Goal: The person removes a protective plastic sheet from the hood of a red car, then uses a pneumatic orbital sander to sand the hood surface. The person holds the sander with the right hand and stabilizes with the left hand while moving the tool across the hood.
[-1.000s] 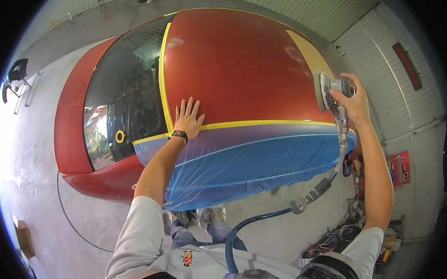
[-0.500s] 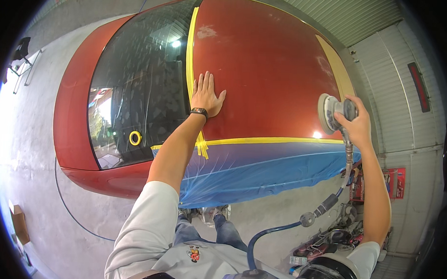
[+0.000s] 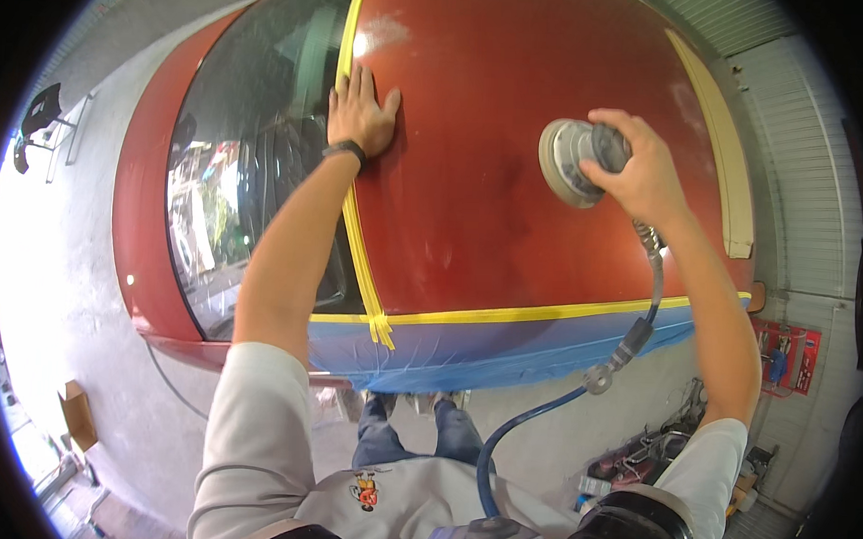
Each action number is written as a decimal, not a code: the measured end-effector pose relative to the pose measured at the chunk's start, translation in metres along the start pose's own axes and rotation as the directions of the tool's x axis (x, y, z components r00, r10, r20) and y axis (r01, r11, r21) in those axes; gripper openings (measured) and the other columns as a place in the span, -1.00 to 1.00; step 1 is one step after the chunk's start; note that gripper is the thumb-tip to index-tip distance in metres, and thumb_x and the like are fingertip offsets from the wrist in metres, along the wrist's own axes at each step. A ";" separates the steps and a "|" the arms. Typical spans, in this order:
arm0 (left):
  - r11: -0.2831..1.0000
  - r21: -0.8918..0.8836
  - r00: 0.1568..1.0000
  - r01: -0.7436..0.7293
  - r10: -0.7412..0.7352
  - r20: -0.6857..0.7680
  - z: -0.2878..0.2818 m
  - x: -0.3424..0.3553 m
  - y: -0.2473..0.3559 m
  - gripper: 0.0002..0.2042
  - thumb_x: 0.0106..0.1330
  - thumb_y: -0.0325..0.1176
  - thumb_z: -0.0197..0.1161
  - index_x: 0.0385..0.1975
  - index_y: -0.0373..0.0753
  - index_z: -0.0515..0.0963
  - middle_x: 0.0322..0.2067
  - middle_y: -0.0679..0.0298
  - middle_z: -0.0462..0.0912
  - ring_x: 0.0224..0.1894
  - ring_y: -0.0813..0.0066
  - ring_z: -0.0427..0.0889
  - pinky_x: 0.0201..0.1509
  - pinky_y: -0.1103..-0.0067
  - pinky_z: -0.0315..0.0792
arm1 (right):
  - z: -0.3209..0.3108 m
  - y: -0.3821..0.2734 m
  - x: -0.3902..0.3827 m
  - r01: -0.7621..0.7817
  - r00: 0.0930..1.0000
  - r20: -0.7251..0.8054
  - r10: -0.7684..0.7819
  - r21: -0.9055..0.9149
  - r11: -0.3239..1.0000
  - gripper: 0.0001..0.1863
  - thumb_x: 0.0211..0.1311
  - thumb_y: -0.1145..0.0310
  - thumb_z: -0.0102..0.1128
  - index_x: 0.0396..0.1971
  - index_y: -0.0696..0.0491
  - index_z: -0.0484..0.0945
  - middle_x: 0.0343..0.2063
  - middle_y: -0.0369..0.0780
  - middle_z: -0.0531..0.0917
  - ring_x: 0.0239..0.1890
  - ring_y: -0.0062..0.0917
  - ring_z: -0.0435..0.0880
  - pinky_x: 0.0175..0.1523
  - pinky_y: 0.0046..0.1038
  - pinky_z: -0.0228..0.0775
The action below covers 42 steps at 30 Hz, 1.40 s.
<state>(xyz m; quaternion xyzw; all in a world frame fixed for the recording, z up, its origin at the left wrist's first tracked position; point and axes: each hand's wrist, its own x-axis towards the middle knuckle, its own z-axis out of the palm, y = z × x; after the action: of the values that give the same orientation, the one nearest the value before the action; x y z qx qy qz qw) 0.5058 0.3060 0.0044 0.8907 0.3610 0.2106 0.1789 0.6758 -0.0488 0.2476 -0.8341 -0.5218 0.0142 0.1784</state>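
My left hand (image 3: 363,115) lies flat, fingers stretched, on the red car roof (image 3: 462,223), close to the yellow masking tape (image 3: 358,238) along the windshield-like dark glass (image 3: 235,168). With my right hand (image 3: 644,168) I grip a round-pad sander (image 3: 570,160) by its dark top. Its pale disc faces left and down over the roof; whether it touches the paint I cannot tell. From the sander a ribbed hose (image 3: 656,268) runs down to a grey coupling (image 3: 628,345) and a blue hose (image 3: 531,411) toward my body.
Blue plastic sheeting (image 3: 505,353) covers the car's near side below a tape line. Beige masking (image 3: 726,147) borders the roof's right end. A cardboard box (image 3: 78,415) stands at lower left. At lower right are a red tool panel (image 3: 788,358) and piled equipment (image 3: 634,452).
The sander in my right hand has moved left and farther over the roof. My left hand has shifted left and farther away, still flat by the tape. The view has shifted too.
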 end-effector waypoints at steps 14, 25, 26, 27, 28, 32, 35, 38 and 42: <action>0.996 0.027 0.994 0.088 -0.089 0.068 0.001 0.064 -0.050 -0.28 0.74 0.28 -0.14 0.77 0.09 0.22 0.78 0.38 0.16 0.82 -0.07 0.01 0.86 0.01 -0.12 | 0.034 0.025 0.092 0.075 0.981 0.173 -0.086 0.070 0.995 -0.45 0.31 0.23 0.59 0.29 -0.18 0.65 -0.02 -0.19 0.67 -0.02 -0.23 0.79 0.09 -0.15 0.72; 0.997 0.010 0.993 0.075 -0.076 0.096 -0.012 0.064 -0.061 -0.37 0.81 0.19 -0.17 0.76 0.16 0.25 0.78 0.41 0.16 0.82 -0.02 0.00 0.86 0.09 -0.15 | 0.066 -0.013 0.207 0.153 0.924 0.352 -0.151 0.023 0.988 -0.39 0.24 0.28 0.62 0.31 -0.13 0.67 0.01 -0.20 0.68 0.02 -0.22 0.79 0.15 -0.19 0.69; 0.997 0.017 0.991 0.080 -0.082 0.105 -0.013 0.063 -0.063 -0.38 0.81 0.18 -0.17 0.75 0.16 0.28 0.78 0.40 0.17 0.82 -0.03 -0.01 0.87 0.10 -0.15 | 0.069 -0.015 0.213 0.191 0.917 0.352 -0.185 0.017 0.981 -0.39 0.25 0.25 0.63 0.31 -0.14 0.67 0.01 -0.17 0.68 -0.01 -0.19 0.80 0.13 -0.16 0.72; 0.994 0.019 0.985 0.103 -0.105 0.140 -0.015 0.062 -0.065 -0.37 0.78 0.21 -0.18 0.75 0.20 0.28 0.78 0.42 0.18 0.82 0.00 -0.01 0.87 0.09 -0.15 | 0.072 -0.017 0.217 0.232 0.911 0.348 -0.221 0.010 0.973 -0.39 0.26 0.23 0.64 0.31 -0.16 0.67 0.01 -0.14 0.68 -0.03 -0.17 0.81 0.10 -0.14 0.75; 0.997 0.015 0.991 0.080 -0.081 0.106 -0.016 0.060 -0.067 -0.37 0.78 0.21 -0.18 0.74 0.22 0.29 0.78 0.42 0.18 0.82 0.00 -0.01 0.88 0.09 -0.16 | 0.076 -0.019 0.221 0.242 0.904 0.364 -0.224 -0.006 0.970 -0.40 0.26 0.20 0.64 0.31 -0.17 0.67 0.01 -0.11 0.67 -0.06 -0.14 0.82 0.07 -0.11 0.78; 0.997 0.035 0.987 0.075 -0.080 0.141 -0.019 0.059 -0.078 -0.40 0.78 0.21 -0.13 0.73 0.29 0.31 0.78 0.42 0.17 0.83 0.02 -0.02 0.89 0.10 -0.17 | 0.087 -0.019 0.245 0.320 0.885 0.353 -0.305 0.017 0.947 -0.41 0.23 0.26 0.66 0.28 -0.15 0.69 -0.03 -0.11 0.68 -0.09 -0.14 0.82 0.06 -0.12 0.77; 0.998 0.039 0.993 0.053 -0.057 0.103 -0.015 0.057 -0.087 -0.40 0.77 0.22 -0.10 0.72 0.30 0.32 0.77 0.42 0.21 0.82 0.03 0.01 0.89 0.12 -0.16 | 0.104 -0.022 0.260 0.402 0.850 0.330 -0.411 0.099 0.910 -0.41 0.23 0.27 0.65 0.27 -0.14 0.69 -0.06 -0.11 0.68 -0.12 -0.16 0.82 0.02 -0.15 0.75; 0.998 0.030 0.998 0.052 -0.052 0.028 -0.010 0.067 -0.108 -0.40 0.76 0.23 -0.08 0.71 0.30 0.35 0.76 0.40 0.24 0.81 0.05 0.06 0.88 0.12 -0.13 | 0.126 -0.032 0.268 0.475 0.819 0.320 -0.477 0.091 0.875 -0.41 0.20 0.30 0.65 0.25 -0.11 0.69 -0.11 -0.10 0.69 -0.16 -0.16 0.81 -0.02 -0.17 0.74; 0.992 0.123 0.999 0.008 -0.004 -0.033 0.000 0.076 -0.142 -0.42 0.77 0.24 -0.07 0.71 0.35 0.33 0.75 0.39 0.26 0.80 0.04 0.09 0.87 0.12 -0.07 | 0.146 -0.044 0.271 0.524 0.787 0.310 -0.534 0.121 0.843 -0.42 0.15 0.32 0.66 0.22 -0.10 0.71 -0.12 -0.09 0.69 -0.19 -0.14 0.81 -0.06 -0.18 0.74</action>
<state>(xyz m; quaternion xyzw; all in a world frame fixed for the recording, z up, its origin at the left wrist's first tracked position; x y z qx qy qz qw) 0.4750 0.4568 -0.0441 0.8953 0.3791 0.2017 0.1183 0.7306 0.2472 0.1683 -0.6372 -0.7564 0.1113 0.0966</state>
